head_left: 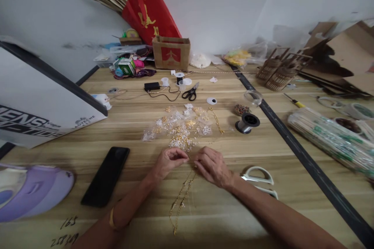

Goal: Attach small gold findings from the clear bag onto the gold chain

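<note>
A gold chain necklace [182, 201] with small ornaments lies in a long loop on the wooden table, its upper end reaching up to my hands. My left hand [172, 160] is closed in a pinch of thumb and forefinger at the tips; what sits in it is too small to name. Facing it, my right hand [214, 166] has its fingers bent down close to the chain's end, and its fingertips are partly hidden. Just beyond both hands is a heap of gold and clear beads [180, 141], with small plastic bags of findings [175, 118] behind it.
White-handled scissors [258, 179] lie beside my right forearm, a black phone [105, 177] by the left. Farther off are a wire spool [247, 123], black scissors [190, 92] and a short gold chain [216, 120]. A purple iron [37, 190] stands at left, wrapped sticks [330, 140] at right.
</note>
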Tool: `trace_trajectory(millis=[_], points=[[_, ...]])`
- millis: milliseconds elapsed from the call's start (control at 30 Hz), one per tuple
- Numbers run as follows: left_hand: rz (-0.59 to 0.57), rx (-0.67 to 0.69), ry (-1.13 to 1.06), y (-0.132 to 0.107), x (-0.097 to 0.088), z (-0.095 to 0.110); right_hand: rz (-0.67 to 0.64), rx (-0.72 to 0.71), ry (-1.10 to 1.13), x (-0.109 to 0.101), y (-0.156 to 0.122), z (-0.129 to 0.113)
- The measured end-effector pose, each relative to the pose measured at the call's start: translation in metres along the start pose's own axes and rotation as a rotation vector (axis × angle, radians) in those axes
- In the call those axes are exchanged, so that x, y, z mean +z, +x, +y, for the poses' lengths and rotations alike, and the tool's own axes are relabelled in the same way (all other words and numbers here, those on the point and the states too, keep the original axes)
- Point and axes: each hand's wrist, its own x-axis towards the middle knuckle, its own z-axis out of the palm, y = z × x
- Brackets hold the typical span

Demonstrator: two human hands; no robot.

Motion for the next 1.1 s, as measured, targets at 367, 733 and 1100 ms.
trace_trajectory(millis=[367,733,1100], points=[[-0.035,0.009,0.035,-0.0007,-0.0002,-0.0012,-0.018,-0.014,-0.009,-0.0018,0.0019,-0.0018],[-0.038,-0.011,0.021,-0.0009,0.0007,-0.0009,-0.035,-0.018,0.021,-0.0003,0.0000,-0.0014],[-0.069,0.004,0.000,-0.0010,0.0001,-0.0047,-0.041,-0.029,0.014,0.0006,0.0001,-0.0018]])
